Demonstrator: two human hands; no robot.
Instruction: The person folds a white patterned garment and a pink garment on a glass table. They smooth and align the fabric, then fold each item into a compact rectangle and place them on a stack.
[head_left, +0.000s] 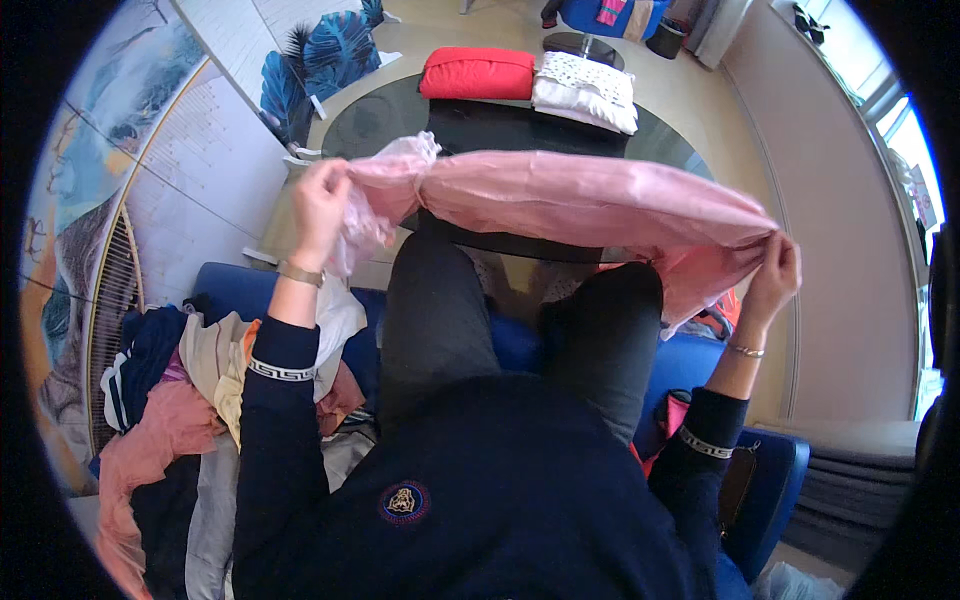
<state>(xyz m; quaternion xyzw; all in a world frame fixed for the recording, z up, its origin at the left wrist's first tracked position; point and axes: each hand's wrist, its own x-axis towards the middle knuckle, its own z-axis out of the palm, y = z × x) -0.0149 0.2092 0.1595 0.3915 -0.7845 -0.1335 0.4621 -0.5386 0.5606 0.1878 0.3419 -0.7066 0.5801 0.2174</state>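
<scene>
A pink garment (555, 187) is stretched sideways in the air above my knees, between my two hands. My left hand (319, 206) grips its gathered end, where a paler ruffled part (364, 232) hangs down. At the opposite end my right hand (780, 266) pinches a corner, and loose cloth droops beneath it. Beyond the garment stands a dark oval glass table (487, 127). On its far side lie a folded red cloth bundle (478, 73) and a folded white stack with dark spots (585, 86).
Heaped clothes (202, 375) cover the blue sofa (232, 281) on my left. More clothing (675, 416) lies at my right by the sofa's armrest (772, 495). A blue chair (615, 19) and a dark bin (666, 37) stand past the table. Blue leaf-shaped decorations (330, 64) stand at the back left.
</scene>
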